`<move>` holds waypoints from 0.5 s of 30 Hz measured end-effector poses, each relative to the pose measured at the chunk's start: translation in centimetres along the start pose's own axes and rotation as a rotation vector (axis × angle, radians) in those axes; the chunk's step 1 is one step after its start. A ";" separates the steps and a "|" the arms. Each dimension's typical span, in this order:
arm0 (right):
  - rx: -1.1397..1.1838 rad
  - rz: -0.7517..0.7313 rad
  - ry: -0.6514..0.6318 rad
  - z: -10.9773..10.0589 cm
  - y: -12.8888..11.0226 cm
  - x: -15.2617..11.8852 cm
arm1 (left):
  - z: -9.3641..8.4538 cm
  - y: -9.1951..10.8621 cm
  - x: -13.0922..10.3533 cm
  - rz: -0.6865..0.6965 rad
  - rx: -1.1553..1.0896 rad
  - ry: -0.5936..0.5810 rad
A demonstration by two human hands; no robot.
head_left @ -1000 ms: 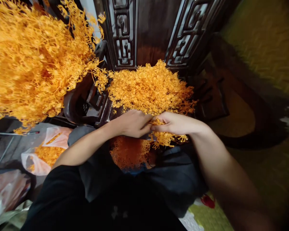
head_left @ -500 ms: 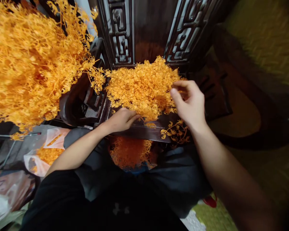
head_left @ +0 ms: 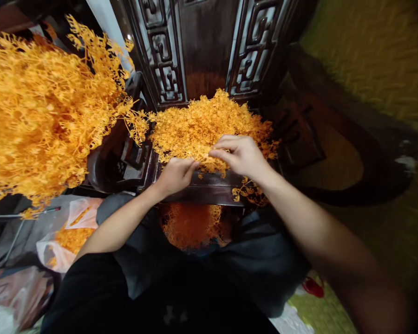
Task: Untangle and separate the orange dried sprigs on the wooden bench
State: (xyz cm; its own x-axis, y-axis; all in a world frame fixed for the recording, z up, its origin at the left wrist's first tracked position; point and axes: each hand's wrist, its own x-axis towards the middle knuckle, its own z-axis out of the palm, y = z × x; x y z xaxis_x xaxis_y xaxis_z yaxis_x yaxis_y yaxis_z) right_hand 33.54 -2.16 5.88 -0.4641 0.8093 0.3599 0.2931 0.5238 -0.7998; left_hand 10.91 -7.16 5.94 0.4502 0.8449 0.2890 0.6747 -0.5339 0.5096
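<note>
A heap of orange, branching plastic-looking sprigs lies on the dark wooden chair seat in front of me. My left hand is closed in a pinch at the heap's near edge, with the thin end of a sprig at its fingertips. Just to the right, my right hand pinches at the same sprig, thumb and forefinger close together over the heap. The sprig's outline blends into the orange behind it. A loose sprig hangs at the seat's front edge below my right wrist.
A much larger orange bunch rises at the left beside the carved armrest. More orange pieces sit between my knees, below the seat. A plastic bag with orange bits stands on the floor at left. The carved chair back stands behind the heap.
My right hand has moved left from the heap's right side to meet the left hand, and its fingers have closed. The left hand stays pinched near the same spot. The view has shifted slightly.
</note>
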 end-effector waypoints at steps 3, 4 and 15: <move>0.239 0.218 0.224 -2.7 2.7 1.1 | -0.8 -0.4 -0.8 -0.073 -0.122 -0.004; 0.305 0.295 0.371 -3.6 3.7 1.5 | -1.2 -0.6 -1.2 -0.127 -0.163 0.015; 0.480 0.349 0.198 2.0 1.5 3.2 | -1.7 -1.6 -0.1 -0.406 -0.478 0.063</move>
State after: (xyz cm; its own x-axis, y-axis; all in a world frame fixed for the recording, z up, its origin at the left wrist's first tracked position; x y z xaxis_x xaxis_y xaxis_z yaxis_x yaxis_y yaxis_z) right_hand 30.84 0.73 4.90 -0.2312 0.9693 0.0838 -0.0300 0.0790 -0.9964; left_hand 8.81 -6.30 6.50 0.1683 0.9851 0.0361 0.4419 -0.1081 0.8905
